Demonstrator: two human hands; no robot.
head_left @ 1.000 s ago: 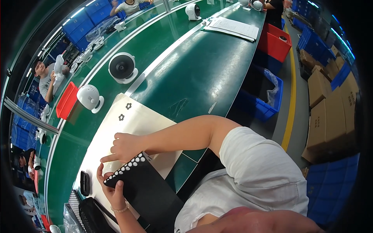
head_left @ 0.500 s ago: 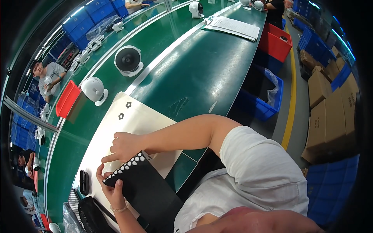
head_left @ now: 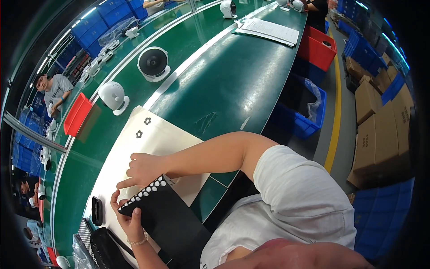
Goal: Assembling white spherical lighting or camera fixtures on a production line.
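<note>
A black sheet [head_left: 172, 222] with a row of white dots along its upper edge lies tilted over a cream mat [head_left: 134, 148] on the green table. My left hand [head_left: 129, 220], a bracelet at its wrist, grips the sheet's lower left edge. My right hand [head_left: 144, 168] reaches across from the right and sits on the dotted edge. Its fingers are curled and its index finger points along the dots toward the left corner. Two small black flower shapes [head_left: 143, 127] sit on the mat beyond my hands.
A round white fan [head_left: 152, 63] and a white rounded device [head_left: 113, 96] stand on the green conveyor. A red bin [head_left: 76, 114] is to the left, papers [head_left: 268, 31] far up the table, and blue crates [head_left: 299, 117] and cardboard boxes [head_left: 376, 121] on the right. Other people work at the left.
The fan and the white device have travelled up and to the right along the conveyor. My hands and the black sheet have hardly moved.
</note>
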